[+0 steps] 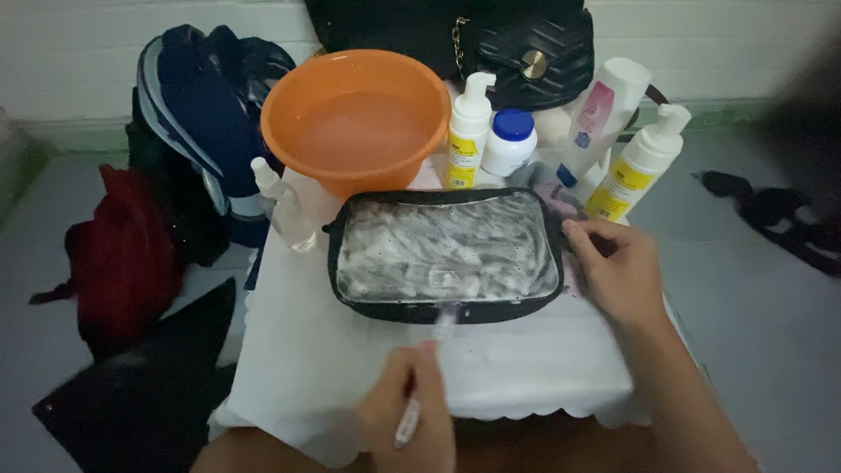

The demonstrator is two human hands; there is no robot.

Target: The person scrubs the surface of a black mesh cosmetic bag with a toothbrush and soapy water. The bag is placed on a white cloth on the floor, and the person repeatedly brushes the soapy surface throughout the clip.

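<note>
While foam covers its clear front, the pouch sits at the middle of everything:

Pouch: a black-edged pouch [447, 254] lies flat near the middle of the surface [526, 368], which is draped in a white cloth; its see-through face is smeared with white lather.
Left hand: the left hand [412, 420] is low in the frame, its grip closed around a toothbrush [429, 377], thumb and fingers wrapped on the handle.
Toothbrush: the handle is pale, and the head is blurred, reaching the near edge of the pouch; whether the bristles touch it I cannot tell.
Right hand: the right hand [618, 271] rests at the pouch's right end, its grip pinched on that edge, fingertips touching the black rim.
Basin: an orange basin [355, 118] with water in it stands just behind the pouch, to the left.
Bottles: a small clear spray bottle [285, 206] stands left of the pouch; a white and yellow pump bottle [467, 131] and a blue-capped white jar [510, 140] stand behind it; a pink and white bottle [600, 118] and a second pump bottle [639, 166] stand at the back right.
Bags: a black quilted handbag [517, 52] is behind the bottles; a dark blue backpack [206, 114] and a red bag [118, 254] are on the floor to the left.
</note>
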